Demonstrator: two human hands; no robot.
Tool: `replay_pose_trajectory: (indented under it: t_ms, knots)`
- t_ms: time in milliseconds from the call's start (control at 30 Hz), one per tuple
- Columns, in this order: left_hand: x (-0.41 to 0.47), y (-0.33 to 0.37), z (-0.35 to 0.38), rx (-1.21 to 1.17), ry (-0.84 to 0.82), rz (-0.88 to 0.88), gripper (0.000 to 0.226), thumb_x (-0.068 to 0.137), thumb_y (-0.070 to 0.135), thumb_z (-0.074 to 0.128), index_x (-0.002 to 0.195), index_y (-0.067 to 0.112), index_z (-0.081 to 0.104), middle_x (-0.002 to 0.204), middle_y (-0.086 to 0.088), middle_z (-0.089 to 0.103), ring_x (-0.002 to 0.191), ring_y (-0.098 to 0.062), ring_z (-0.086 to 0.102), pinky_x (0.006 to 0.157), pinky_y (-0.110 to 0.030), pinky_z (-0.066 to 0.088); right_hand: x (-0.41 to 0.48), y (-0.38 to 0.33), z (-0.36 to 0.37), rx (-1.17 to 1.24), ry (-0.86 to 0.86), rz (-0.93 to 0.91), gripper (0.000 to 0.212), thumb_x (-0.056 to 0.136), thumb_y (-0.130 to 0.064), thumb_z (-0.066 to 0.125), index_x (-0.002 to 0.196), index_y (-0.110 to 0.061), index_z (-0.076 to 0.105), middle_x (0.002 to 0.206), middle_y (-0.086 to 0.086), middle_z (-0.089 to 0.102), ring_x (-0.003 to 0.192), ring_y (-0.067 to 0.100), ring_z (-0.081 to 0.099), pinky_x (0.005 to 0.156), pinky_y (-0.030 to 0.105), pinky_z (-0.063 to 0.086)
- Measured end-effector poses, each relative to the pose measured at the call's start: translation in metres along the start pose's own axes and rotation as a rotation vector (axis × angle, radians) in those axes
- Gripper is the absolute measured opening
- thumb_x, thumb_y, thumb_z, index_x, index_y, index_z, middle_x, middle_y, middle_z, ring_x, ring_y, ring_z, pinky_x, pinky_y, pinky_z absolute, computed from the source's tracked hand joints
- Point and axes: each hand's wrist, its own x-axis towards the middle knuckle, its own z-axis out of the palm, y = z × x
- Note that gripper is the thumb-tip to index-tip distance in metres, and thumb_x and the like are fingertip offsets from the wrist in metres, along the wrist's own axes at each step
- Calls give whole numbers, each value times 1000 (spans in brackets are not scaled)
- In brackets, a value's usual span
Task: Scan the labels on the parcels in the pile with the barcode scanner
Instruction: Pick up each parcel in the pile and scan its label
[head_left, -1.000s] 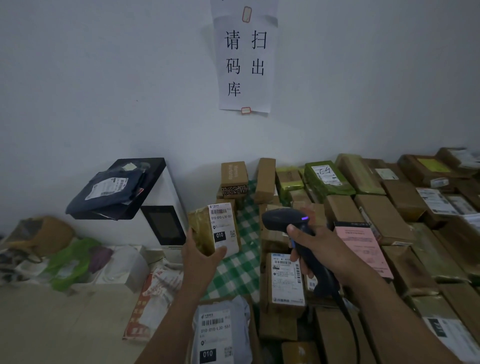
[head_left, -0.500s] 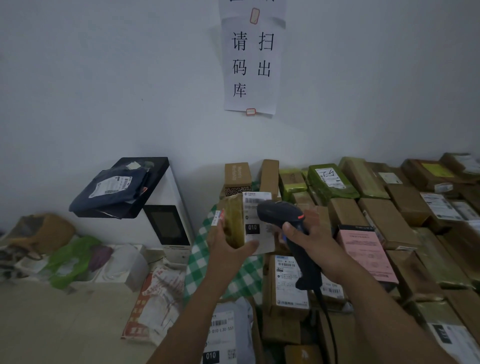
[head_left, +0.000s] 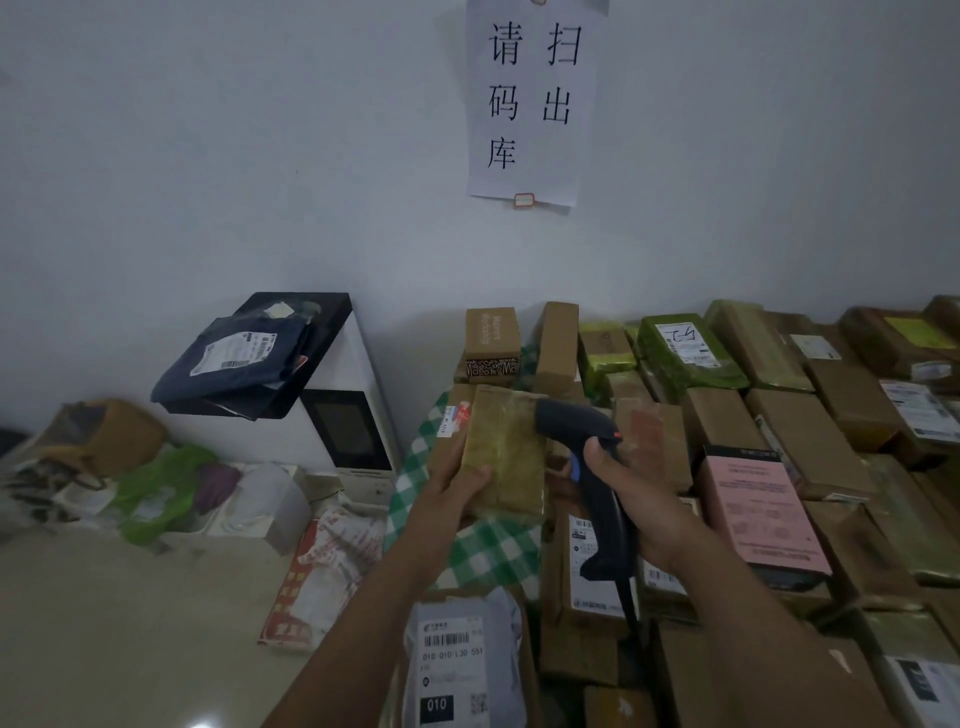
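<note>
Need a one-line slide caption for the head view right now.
Left hand holds a brown parcel up beside the black barcode scanner gripped in the right hand.

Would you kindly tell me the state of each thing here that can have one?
left hand: grips the held parcel.
held parcel: lifted, upright, plain taped side toward camera.
right hand: grips the barcode scanner.
barcode scanner: raised, head beside the held parcel.
machine screen: dark.
grey mailer: lying label up.
</note>
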Motion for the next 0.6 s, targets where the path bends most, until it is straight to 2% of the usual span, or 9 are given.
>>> replay_pose_trajectory:
  t_ms: [67, 100, 167, 233, 300, 367, 467, 600]
  knots:
    - [9, -13, -9, 168, 49, -35, 48, 90, 19, 66, 130, 37, 48, 109, 9, 61, 96, -13, 64, 73, -22, 55, 6, 1, 3, -78, -5, -4, 48, 77, -49, 65, 108, -12, 66, 93, 9, 76, 85, 27, 73, 85, 45, 57]
    - [11, -18, -14, 313, 97, -58, 53, 85, 24, 72, 129, 37, 45, 108, 9, 60, 96, -12, 63, 73, -21, 54, 7, 0, 5, -133, -1, -11, 53, 76, -50, 65, 105, -6, 66, 90, 11, 75, 79, 27, 72, 80, 43, 59]
    - [21, -34, -23, 633, 174, -89, 79, 68, 49, 74, 136, 41, 37, 119, 2, 57, 105, -18, 58, 82, -27, 51, 11, 1, 4, -217, 15, -19, 48, 81, -47, 64, 93, -1, 64, 76, 12, 69, 64, 27, 65, 65, 38, 57]
    - [27, -49, -28, 829, 220, -154, 92, 65, 57, 73, 143, 40, 29, 132, -6, 47, 107, -21, 52, 83, -31, 47, 14, 5, -1, -272, 36, -19, 41, 89, -41, 62, 83, -1, 61, 69, 14, 64, 58, 28, 59, 58, 35, 53]
    - [28, -64, -30, 845, 247, -196, 87, 72, 50, 77, 144, 34, 30, 133, -11, 38, 107, -23, 48, 82, -31, 49, 17, 9, -8, -321, 53, -6, 39, 92, -38, 61, 81, 0, 62, 65, 14, 62, 57, 27, 59, 55, 32, 52]
    - [28, -77, -29, 885, 275, -196, 87, 74, 52, 76, 143, 33, 28, 133, -11, 33, 109, -26, 48, 85, -34, 51, 20, 14, -16, -317, 74, 16, 35, 93, -34, 62, 84, -1, 61, 64, 12, 61, 55, 25, 58, 52, 30, 51]
    - [33, -94, -19, 961, 296, -185, 87, 76, 55, 73, 143, 30, 25, 133, -14, 31, 114, -29, 45, 91, -38, 49, 23, 19, -24, -332, 86, 25, 30, 94, -31, 62, 83, -4, 61, 64, 12, 60, 54, 23, 58, 50, 30, 50]
    - [41, -113, -12, 1087, 270, -199, 91, 79, 56, 69, 149, 24, 20, 136, -20, 27, 120, -34, 41, 98, -40, 43, 23, 23, -29, -368, 119, 48, 34, 94, -31, 61, 77, -3, 61, 62, 12, 61, 54, 23, 58, 50, 28, 51]
